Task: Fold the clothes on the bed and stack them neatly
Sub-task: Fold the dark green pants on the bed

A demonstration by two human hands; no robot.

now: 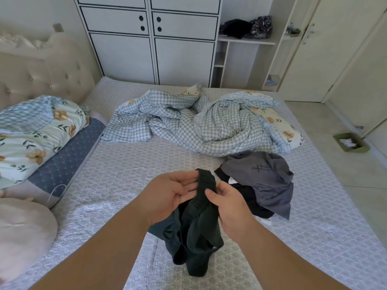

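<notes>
Dark green shorts (194,233) with an elastic waistband hang above the bed (125,168), held up by both hands. My left hand (171,192) holds the waistband from the left, fingers curled round its top. My right hand (228,203) pinches the same waistband from the right with thumb and fingers. The legs of the shorts dangle crumpled below. To the right on the bed lies an unfolded heap: a grey garment (266,181) with a dark mark over black clothing (249,197).
A rumpled checked duvet (188,122) sprawls across the far half of the bed. Floral and blue pillows (41,132) and a pink cushion (23,231) sit at the left. A white wardrobe (150,42) stands behind; a green box (349,142) lies on the floor at right.
</notes>
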